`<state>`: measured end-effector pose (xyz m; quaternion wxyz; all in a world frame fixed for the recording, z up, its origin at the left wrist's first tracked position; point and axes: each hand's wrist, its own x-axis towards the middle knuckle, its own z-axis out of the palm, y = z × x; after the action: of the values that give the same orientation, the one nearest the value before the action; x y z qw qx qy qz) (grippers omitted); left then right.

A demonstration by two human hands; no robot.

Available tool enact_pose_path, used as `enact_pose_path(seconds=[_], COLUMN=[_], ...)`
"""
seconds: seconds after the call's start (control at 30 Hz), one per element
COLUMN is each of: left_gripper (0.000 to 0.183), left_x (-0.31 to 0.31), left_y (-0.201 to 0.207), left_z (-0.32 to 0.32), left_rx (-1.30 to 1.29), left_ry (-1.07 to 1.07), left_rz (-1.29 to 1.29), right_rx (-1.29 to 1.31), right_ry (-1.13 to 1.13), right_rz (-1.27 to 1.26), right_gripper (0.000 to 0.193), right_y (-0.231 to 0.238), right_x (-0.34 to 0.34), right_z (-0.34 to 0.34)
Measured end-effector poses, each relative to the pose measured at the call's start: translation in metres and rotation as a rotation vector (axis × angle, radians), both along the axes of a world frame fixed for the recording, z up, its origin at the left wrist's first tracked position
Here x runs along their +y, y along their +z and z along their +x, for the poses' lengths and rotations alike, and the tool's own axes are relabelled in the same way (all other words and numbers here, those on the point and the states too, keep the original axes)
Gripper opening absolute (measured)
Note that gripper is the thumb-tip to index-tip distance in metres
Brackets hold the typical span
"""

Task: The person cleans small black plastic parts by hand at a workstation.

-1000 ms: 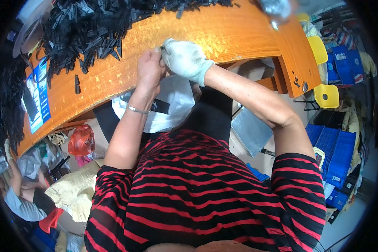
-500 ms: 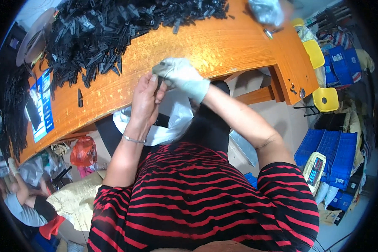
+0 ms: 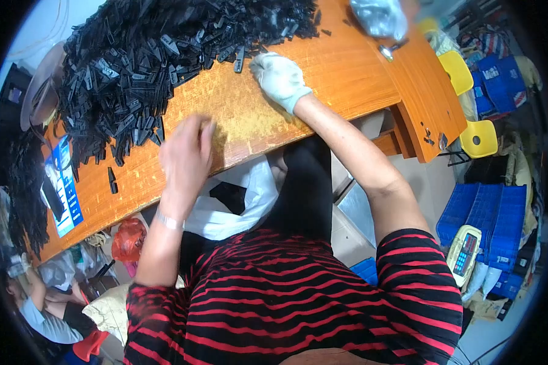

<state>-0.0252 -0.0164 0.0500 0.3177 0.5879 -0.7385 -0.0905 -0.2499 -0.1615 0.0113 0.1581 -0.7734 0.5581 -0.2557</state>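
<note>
A large heap of small black plastic pieces point(image 3: 128, 85), long and tapered, covers the far left of the wooden table point(image 3: 353, 79). My right hand point(image 3: 280, 80), in a white glove, is at the heap's near right edge with fingers curled down; what they hold, if anything, is hidden. One loose black piece point(image 3: 239, 59) lies just left of it. My bare left hand point(image 3: 187, 152) hovers over the table's front edge, its fingers bent and smeared by motion. Below, a white plastic bag point(image 3: 222, 222) sits open at my lap, with something dark inside.
A single black piece point(image 3: 112, 180) lies left of my left hand, near a blue printed sheet point(image 3: 67, 188). A clear bag point(image 3: 380, 21) stands at the table's far right. Yellow stools point(image 3: 478, 140), blue crates point(image 3: 481, 213) and a scale point(image 3: 464, 255) are at right. Another person point(image 3: 49, 316) sits at lower left.
My hands, together above the bag before, have parted. The right one has moved up and right to the heap's edge; the left one has shifted left and down.
</note>
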Motion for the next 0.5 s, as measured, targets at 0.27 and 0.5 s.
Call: enact_pose_path(seconds=[0.27, 0.5], left_gripper=[0.028, 0.026], left_x=[-0.162, -0.152], left_y=[-0.049, -0.066], left_z=[-0.069, -0.037], left_rx=[-0.111, 0.135], left_ry=[0.140, 0.204], left_rz=[-0.025, 0.184], right_rx=[0.149, 0.163], right_ry=[0.031, 0.075], right_rz=[-0.215, -0.156], right_gripper=[0.015, 0.021], right_y=[-0.022, -0.020], right_x=[-0.061, -0.052], right_z=[0.016, 0.011])
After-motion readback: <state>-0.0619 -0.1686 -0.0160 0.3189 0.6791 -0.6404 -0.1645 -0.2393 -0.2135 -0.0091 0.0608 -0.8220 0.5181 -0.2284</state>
